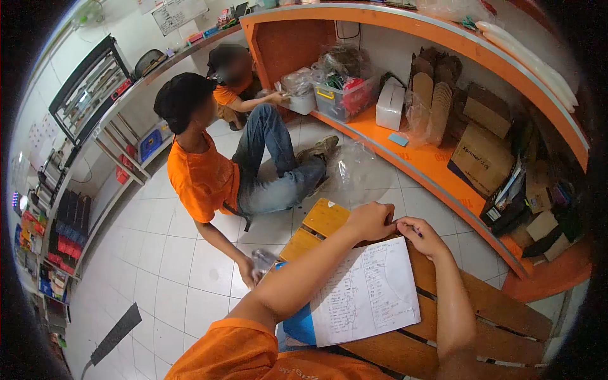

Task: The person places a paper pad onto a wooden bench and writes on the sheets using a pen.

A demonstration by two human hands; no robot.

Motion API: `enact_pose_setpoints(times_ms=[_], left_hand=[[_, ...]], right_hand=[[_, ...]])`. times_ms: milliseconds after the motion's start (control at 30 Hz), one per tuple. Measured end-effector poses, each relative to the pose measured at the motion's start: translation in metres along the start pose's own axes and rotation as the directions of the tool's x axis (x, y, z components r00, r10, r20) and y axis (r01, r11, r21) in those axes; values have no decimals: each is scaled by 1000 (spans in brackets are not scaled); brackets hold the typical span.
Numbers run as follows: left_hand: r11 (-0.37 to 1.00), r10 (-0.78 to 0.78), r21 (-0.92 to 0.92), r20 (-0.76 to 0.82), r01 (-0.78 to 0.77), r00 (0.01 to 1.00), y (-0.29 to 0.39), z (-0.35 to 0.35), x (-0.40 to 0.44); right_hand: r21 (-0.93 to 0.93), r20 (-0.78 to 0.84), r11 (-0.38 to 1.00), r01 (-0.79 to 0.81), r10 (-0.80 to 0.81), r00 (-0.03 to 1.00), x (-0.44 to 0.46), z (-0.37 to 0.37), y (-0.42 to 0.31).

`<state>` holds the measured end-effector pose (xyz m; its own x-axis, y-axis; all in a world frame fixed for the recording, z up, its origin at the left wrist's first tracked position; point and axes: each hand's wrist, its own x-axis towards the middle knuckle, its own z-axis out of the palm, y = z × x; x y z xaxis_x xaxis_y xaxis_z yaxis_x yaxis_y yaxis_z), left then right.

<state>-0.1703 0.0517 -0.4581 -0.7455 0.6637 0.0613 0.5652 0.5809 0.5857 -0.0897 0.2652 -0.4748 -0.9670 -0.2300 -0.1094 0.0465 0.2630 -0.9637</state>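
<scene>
A white sheet of paper [367, 294] with handwritten lists lies on a slatted wooden table [510, 316] in front of me. Under its left side a blue folder or board [300, 327] sticks out. My left hand [372, 221] is curled at the far edge of the paper; its fingertips are hidden, so whatever they may hold does not show. Close beside it, my right hand [423, 238] is closed around a dark purple pen [417, 232] at the sheet's far right corner. The fingers of both hands nearly meet.
A person in orange [204, 171] sits on the tiled floor, one hand near clear plastic. Another person [233, 95] crouches behind, reaching to a container. An orange shelf [418, 155] holds a plastic bin [342, 101], a white box [390, 104] and cardboard boxes [482, 158].
</scene>
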Motion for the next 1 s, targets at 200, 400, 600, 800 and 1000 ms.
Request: enact_pose_setpoints(times_ms=[200,400,600,800,1000], left_hand=[[1000,-11,2,19,11,1000,0,0,-1],[1000,4,5,-6,-4,1000,0,0,-2],[1000,6,-6,-12,-6,1000,-3,4,-1],[999,22,27,-6,-21,1000,-1,1,-2],[1000,4,19,19,-4,1000,4,-3,-4]], right_hand=[[-21,-6,1000,-2,2,1000,-1,2,-3],[-56,-2,998,9,-10,1000,-2,2,-8],[-64,11,998,28,-27,1000,1,0,3],[-18,13,999,43,-43,999,-2,4,-3],[-77,8,995,64,-63,998,3,0,9]])
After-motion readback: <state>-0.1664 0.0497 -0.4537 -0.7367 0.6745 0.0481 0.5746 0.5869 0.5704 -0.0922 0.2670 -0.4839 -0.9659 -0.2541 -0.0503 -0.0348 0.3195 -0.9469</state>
